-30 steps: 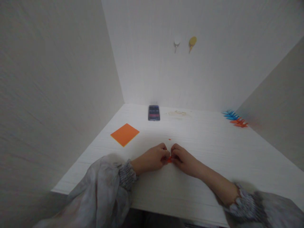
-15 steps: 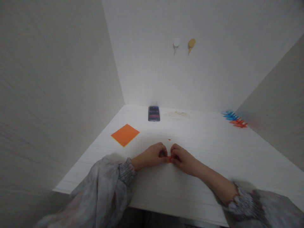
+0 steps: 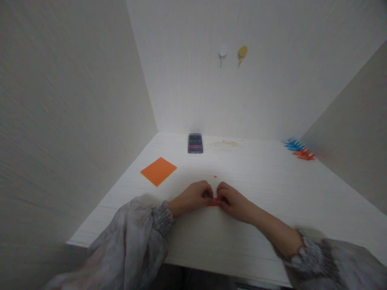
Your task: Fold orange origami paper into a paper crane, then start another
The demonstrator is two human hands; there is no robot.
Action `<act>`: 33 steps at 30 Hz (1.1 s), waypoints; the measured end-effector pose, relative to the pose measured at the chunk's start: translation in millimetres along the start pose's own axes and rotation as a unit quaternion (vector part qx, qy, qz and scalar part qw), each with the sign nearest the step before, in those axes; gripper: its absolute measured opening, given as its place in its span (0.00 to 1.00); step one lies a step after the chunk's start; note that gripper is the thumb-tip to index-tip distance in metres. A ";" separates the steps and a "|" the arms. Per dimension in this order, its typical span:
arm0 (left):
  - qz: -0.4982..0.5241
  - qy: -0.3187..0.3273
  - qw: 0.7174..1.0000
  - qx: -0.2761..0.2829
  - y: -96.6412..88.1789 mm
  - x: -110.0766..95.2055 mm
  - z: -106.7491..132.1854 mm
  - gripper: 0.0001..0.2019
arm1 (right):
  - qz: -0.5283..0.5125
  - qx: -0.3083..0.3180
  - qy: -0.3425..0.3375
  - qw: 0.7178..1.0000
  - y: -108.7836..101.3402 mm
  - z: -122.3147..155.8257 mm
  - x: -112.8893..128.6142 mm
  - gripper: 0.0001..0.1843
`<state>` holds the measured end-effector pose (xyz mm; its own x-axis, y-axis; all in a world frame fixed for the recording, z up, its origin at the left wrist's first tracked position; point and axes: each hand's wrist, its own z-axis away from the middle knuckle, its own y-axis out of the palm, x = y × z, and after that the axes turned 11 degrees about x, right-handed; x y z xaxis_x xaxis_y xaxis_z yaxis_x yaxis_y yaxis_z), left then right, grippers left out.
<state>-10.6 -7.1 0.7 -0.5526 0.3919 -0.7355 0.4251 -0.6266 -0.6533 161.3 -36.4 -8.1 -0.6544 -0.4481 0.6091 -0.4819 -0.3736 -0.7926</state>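
Note:
Between my hands, low over the white table, is a small folded piece of red-orange paper (image 3: 214, 202). My left hand (image 3: 200, 194) pinches its left end with curled fingers. At the right end, the thumb and fingers of my right hand (image 3: 228, 200) are closed on the same paper. Most of the paper is hidden behind the fingers, so its exact shape does not show. A tiny orange scrap (image 3: 215, 176) lies just beyond my hands.
A stack of orange square paper (image 3: 159, 172) lies to the left. A phone with a blurred screen (image 3: 195, 143) is at the back. Folded blue paper figures (image 3: 294, 145) and orange ones (image 3: 304, 154) line the right wall. Two hooks (image 3: 242, 51) hang on the back wall.
My left fingers have shifted slightly on the folded paper, and a little more of its lower edge shows. My right hand holds nearly the same pose. The view has tilted slightly.

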 end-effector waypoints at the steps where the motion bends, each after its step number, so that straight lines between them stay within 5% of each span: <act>1: 0.000 -0.002 1.000 0.002 -0.3 -0.3 0.0 0.14 | -0.001 0.000 -0.001 1.000 -0.2 0.1 0.4 0.09; 33: -0.024 -0.001 1.000 0.010 -1.9 -5.9 -0.2 0.10 | -0.084 -0.018 0.030 0.996 1.1 -1.9 1.2 0.09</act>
<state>-8.0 -8.2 6.3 -0.5742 0.4204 -0.7025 0.3836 -0.6199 -0.6845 158.9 -35.7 -8.3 -0.5958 -0.3325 0.7311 -0.6071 -0.4095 -0.6810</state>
